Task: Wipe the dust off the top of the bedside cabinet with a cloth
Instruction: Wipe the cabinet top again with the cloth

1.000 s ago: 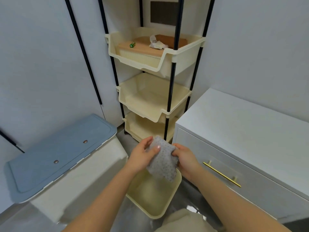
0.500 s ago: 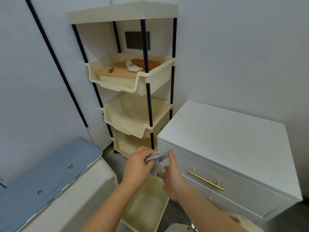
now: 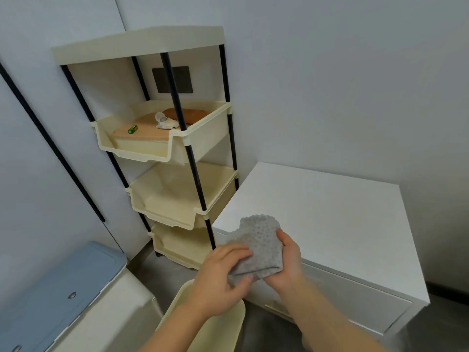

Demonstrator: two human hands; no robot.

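A: Head view, item one?

B: I log a grey, dotted cloth (image 3: 256, 247), folded, held between both hands in front of the near left corner of the bedside cabinet (image 3: 330, 214). I cannot tell whether its upper edge touches the cabinet top or hangs just above it.

A: The hands?

B: Left hand (image 3: 223, 278): its fingers (image 3: 238, 252) are curled closed over the cloth's lower left part, thumb underneath. Right hand (image 3: 286, 262): it cups the cloth from the right and below, thumb pressed on the cloth's face, so it too is gripping the cloth.

A: The cabinet itself?

B: White, with a flat bare top and a drawer front facing me, standing against the wall at the right of the frame.

A: Other entries?

B: A cream tiered rack (image 3: 162, 148) on black posts, just beside the cabinet's left side. Its upper bin holds a tan board (image 3: 147, 129), a small green battery (image 3: 132, 129), a crumpled white scrap (image 3: 165, 121) and a brown object I cannot identify. The two bins below look empty. A white box with a blue lid (image 3: 58, 288) sits at lower left, and a cream tray (image 3: 203, 331) lies under my forearms.
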